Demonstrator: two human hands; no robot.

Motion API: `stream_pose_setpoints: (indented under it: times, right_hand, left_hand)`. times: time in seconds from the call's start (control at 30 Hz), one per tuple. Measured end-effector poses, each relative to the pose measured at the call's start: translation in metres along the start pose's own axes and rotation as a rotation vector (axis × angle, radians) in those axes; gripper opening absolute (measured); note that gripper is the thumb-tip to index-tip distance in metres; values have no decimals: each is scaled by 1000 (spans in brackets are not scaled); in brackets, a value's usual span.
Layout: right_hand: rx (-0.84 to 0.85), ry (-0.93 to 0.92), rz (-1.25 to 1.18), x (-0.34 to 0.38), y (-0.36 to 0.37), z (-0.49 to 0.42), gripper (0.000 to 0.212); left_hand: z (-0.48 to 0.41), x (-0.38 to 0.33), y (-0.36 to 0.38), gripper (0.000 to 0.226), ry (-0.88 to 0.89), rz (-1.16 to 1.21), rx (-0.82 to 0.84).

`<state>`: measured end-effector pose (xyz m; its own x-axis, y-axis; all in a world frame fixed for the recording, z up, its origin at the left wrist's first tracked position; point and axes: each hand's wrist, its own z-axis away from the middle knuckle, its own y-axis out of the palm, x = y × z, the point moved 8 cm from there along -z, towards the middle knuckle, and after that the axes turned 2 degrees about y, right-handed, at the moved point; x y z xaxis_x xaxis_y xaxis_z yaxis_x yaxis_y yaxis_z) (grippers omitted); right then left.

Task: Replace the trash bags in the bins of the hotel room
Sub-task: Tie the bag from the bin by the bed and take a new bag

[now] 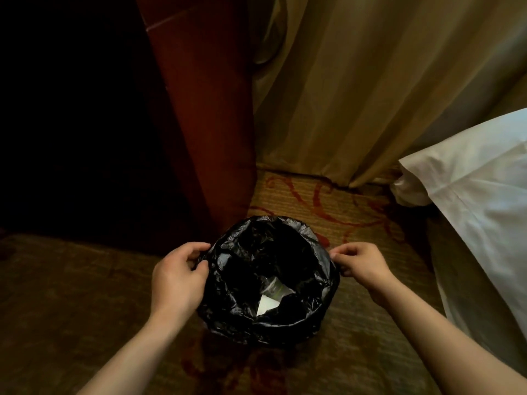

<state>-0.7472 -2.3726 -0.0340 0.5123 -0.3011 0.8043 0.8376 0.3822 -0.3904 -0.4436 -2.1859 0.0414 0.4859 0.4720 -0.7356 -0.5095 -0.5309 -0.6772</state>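
Both forearms reach in from below, bare to the wrist, and end at a small round bin (pixel 268 283) that stands on the carpet (pixel 71 295). On the bin's left side the left hand (pixel 178 276) has thumb and fingers curled together on the folded-over edge of the black trash bag (pixel 228 283); on its right side the right hand (pixel 363 265) pinches the same edge between thumb and fingertips. This looks like the old liner being freed from the rim, so I judge the task to be at an early stage: the bag is still seated in the bin, with a pale scrap of litter (pixel 268 302) lying at the bottom, and no fresh bag is anywhere in view. Lifting the used bag out, fitting a new one, and any other bins are all still to come. The bag is thin, glossy, crinkled plastic, bunched in soft folds around the rim and hiding the bin's own wall. Under the bin the carpet is a ribbed tan weave with red scrolls. Behind the bin hang a dark red drape (pixel 205 109) and, right of that, a smooth gold curtain (pixel 370 81) in long pleats. Well to the bin's right, white creased bed linen (pixel 479 195) drapes down.
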Motion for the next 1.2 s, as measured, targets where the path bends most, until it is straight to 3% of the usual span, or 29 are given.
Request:
stream_pose_setpoints:
  times: [0.1,0.23,0.33,0.47,0.63,0.73,0.83,0.93,1.03,1.2]
  right_hand:
    - [17,-98,-141,27,-16,7,9]
    - [158,-297,-234,67,-39,28,19]
    - [188,-244,-355,64,-39,32,25]
    - [130,-103,-125,50,-13,19,38]
    - [57,-246,20,72,1,24,13]
    - [-81,-384,-30,95,-10,38,15]
    - [-33,-458,-162,111,-19,53,20]
    - [54,-465,-170,117,-19,64,20]
    - [88,-459,-164,117,-21,70,21]
    - [-28,-488,-118,122,-27,67,16]
  left_hand:
    - [-5,-6,-15,26,39,142,-93]
    - [-4,-35,-53,26,274,229,-264]
    - [0,-39,-54,28,327,208,-202]
    - [5,-35,-42,32,338,198,-145]
    - [11,-43,-43,33,407,171,-133]
    - [13,-40,-49,35,376,189,-161]
    - [15,-30,-48,42,277,282,-131]
    - [26,-6,-31,61,81,398,68]
    - [46,27,-17,90,-203,343,213]
    - [90,42,28,53,-593,545,443]
